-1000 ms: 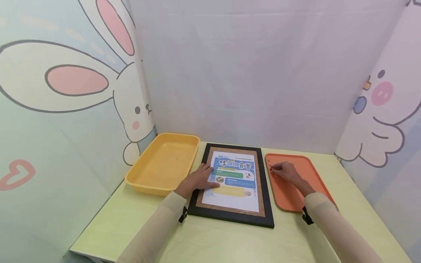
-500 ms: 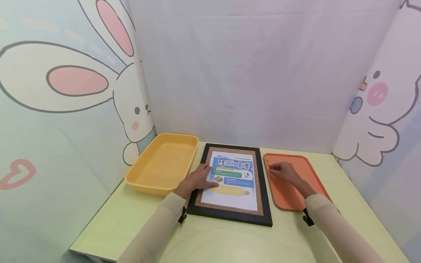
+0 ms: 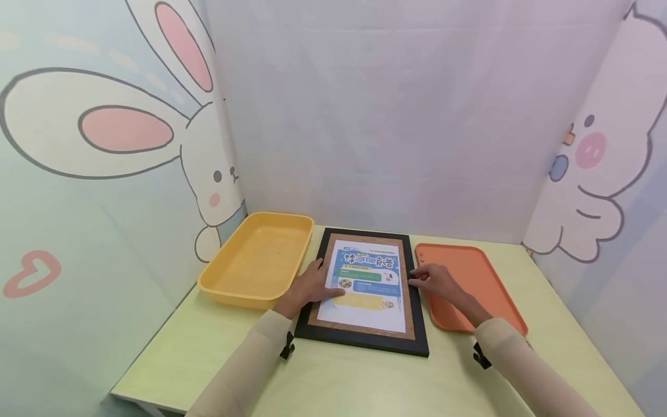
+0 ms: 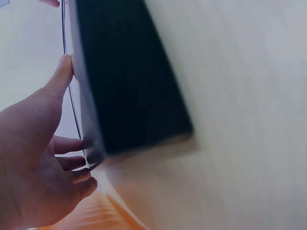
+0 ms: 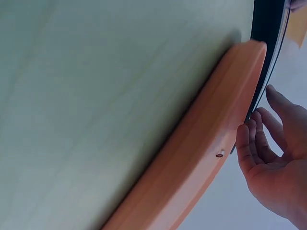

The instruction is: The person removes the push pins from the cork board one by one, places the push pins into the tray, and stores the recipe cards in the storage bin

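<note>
A dark-framed board (image 3: pixel 365 346) lies on the table with a brown wood-toned surface. On it lies a printed white and blue poster (image 3: pixel 365 318). My left hand (image 3: pixel 310 284) rests over the board's left side, fingers spread, its thumb reaching onto the poster. In the left wrist view this hand (image 4: pixel 38 153) is beside the dark frame edge. My right hand (image 3: pixel 435 281) is at the board's right border, index finger and thumb bent toward each other. In the right wrist view its fingers (image 5: pixel 243 143) are curled near the frame edge; whether they pinch anything small cannot be seen.
Right of the board is an orange tray (image 3: pixel 479 278) with tiny objects, too small to identify, near its upper left corner. A deep yellow tray (image 3: pixel 255 260) stands on the left. Cartoon-printed walls (image 3: pixel 396 116) close in the pale table (image 3: pixel 333 382).
My right hand has moved left, from the orange tray's left side to the board's right border. The left hand stays on the board. The head view has shifted slightly.
</note>
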Demonstrator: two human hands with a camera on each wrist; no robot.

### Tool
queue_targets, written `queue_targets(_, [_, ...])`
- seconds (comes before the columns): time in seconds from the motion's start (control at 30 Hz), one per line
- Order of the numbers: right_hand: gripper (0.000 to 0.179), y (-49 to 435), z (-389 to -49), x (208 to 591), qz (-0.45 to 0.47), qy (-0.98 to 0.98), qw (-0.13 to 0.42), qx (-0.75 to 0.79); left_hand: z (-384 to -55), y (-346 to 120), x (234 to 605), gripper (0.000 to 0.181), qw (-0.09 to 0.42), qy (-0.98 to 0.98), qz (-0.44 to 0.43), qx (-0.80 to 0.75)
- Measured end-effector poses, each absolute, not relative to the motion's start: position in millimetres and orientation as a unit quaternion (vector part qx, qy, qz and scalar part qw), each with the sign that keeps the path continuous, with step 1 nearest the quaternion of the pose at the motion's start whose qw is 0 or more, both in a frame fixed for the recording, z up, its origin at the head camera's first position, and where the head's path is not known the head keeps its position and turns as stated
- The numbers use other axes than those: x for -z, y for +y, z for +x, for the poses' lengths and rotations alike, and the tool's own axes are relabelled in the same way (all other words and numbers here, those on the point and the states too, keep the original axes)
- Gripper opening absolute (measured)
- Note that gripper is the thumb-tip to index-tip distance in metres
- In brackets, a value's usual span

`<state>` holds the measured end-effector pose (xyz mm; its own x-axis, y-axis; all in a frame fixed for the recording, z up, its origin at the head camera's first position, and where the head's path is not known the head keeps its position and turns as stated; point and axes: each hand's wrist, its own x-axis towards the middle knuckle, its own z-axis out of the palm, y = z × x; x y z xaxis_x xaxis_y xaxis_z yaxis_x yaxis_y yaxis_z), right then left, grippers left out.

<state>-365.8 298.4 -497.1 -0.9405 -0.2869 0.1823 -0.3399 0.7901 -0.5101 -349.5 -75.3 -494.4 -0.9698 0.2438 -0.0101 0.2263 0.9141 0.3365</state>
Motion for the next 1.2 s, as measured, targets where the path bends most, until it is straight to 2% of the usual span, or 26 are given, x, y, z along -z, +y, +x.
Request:
queue_targets(0.23, [0.040, 285, -357, 499, 0.188, -0.945, 0.038, -0.265, -350, -78, 503, 0.109, 0.025, 0.961, 0.130, -0.243])
queue_targets(0.47, [0.049, 279, -351, 497, 0.192, -0.946, 0.032, -0.258, -354, -80, 507, 0.092, 0.021, 0.948, 0.135, -0.288])
queue_targets(0.9, [0.047, 273, -345, 496, 0.179, -0.949, 0.025, -0.260, -357, -84, 509, 0.076, 0.015, 0.895, 0.070, -0.440])
queue_targets(1.2, [0.049, 275, -347, 496, 0.173, -0.951, 0.027, -0.253, -353, -83, 497, 0.070, 0.013, 0.887, 0.102, -0.450])
